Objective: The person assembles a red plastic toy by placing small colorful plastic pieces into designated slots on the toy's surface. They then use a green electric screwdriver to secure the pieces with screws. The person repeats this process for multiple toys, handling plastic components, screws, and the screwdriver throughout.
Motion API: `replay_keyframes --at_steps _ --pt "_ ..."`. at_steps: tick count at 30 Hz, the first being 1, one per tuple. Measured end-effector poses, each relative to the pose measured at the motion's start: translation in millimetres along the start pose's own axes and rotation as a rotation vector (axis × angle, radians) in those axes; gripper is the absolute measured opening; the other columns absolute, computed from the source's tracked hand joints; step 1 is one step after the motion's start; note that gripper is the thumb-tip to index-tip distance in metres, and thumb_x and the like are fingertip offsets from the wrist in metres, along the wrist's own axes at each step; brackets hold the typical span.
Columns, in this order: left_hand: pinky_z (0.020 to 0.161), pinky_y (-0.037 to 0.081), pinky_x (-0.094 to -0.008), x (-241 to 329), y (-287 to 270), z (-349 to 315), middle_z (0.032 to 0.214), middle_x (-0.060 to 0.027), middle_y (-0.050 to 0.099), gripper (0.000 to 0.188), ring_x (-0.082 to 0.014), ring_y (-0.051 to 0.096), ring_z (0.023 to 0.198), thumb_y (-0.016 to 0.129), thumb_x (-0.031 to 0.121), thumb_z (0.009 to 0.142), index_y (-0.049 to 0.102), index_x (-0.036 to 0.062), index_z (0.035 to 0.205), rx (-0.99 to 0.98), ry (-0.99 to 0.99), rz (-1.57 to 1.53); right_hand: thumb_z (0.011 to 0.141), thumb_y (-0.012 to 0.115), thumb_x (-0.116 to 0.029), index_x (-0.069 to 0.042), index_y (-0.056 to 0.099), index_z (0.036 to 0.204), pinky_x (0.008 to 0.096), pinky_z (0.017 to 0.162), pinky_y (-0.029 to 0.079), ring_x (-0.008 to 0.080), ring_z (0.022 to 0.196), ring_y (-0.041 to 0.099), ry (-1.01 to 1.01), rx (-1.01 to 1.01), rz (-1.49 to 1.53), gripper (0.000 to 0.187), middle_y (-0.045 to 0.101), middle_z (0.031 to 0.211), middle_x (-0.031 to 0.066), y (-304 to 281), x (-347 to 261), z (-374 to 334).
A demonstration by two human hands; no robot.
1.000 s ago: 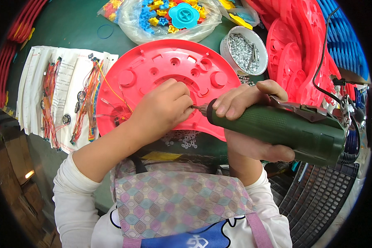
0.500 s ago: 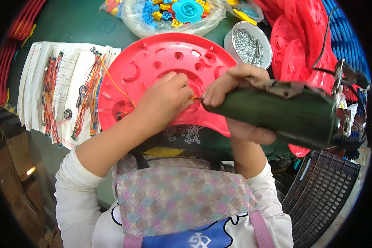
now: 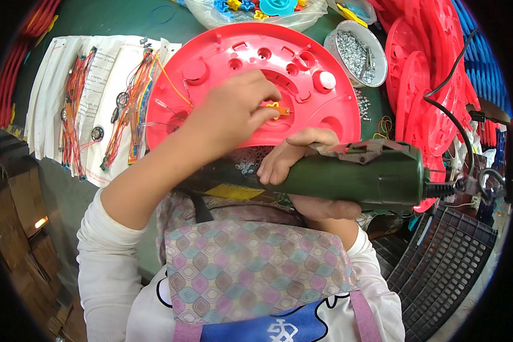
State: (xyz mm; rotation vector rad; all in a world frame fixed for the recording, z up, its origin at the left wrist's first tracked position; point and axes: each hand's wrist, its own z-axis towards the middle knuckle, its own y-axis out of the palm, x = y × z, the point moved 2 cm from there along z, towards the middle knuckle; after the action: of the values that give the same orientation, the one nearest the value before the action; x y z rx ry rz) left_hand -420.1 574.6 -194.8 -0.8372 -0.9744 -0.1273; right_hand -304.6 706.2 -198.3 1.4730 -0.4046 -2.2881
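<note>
A large round red plastic shell (image 3: 339,108) lies hollow side up in front of me, with posts, holes and round recesses. Over its middle, my left hand (image 3: 242,105) pinches a small orange strip (image 3: 283,110) with a yellow piece on it. My right hand (image 3: 308,157) is wrapped round the front of a green electric screwdriver (image 3: 353,179), held level at the shell's near right edge. The screwdriver's front end points left, apart from the strip; its bit cannot be made out. Thin wires (image 3: 171,65) run into the shell's left side, partly behind my left forearm.
Wire bundles with small round parts (image 3: 122,100) lie on white paper (image 3: 45,97) at left. A white bowl of screws (image 3: 356,54) stands behind right, near stacked red shells (image 3: 413,85). A bag of coloured pieces (image 3: 256,14) is at the back. A black cable (image 3: 464,125) trails from the screwdriver.
My right hand has drawn the screwdriver back toward me, away from the orange strip. My left hand stays over the shell, holding the strip. The whole view has shifted slightly.
</note>
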Motion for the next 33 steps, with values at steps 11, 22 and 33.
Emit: replay_keyframes --at_steps 11,22,33 --pt "0.077 0.05 -0.0384 16 -58 -57 0.088 -0.009 0.061 0.02 -0.0271 0.061 0.085 0.078 0.011 0.082 0.062 0.0055 0.093 -0.192 0.015 0.107 0.071 0.059 -0.092 0.0 0.043 0.135 0.0412 0.071 0.059 0.0257 0.07 0.066 -0.099 0.109 -0.102 0.114 0.064 0.08 0.0113 18 -14 15" --pt "0.072 0.052 -0.04 0 -52 -63 0.088 -0.0125 0.06 0.014 -0.0309 0.064 0.082 0.072 0.005 0.086 0.06 0.0028 0.093 -0.097 -0.179 -0.057 0.078 0.068 -0.078 -0.002 0.039 0.135 0.0415 0.077 0.059 0.0266 0.079 0.068 -0.057 0.09 -0.198 0.1 0.065 0.086 0.0138 27 18 24" --pt "0.076 0.051 -0.0399 7 -47 -68 0.092 -0.0128 0.057 0.016 -0.0309 0.063 0.089 0.07 -0.001 0.085 0.062 0.0029 0.098 -0.099 -0.099 -0.065 0.082 0.061 -0.08 -0.002 0.042 0.135 0.041 0.072 0.059 0.0257 0.073 0.066 -0.128 0.115 -0.174 0.096 0.064 0.081 0.0126 28 -4 28"
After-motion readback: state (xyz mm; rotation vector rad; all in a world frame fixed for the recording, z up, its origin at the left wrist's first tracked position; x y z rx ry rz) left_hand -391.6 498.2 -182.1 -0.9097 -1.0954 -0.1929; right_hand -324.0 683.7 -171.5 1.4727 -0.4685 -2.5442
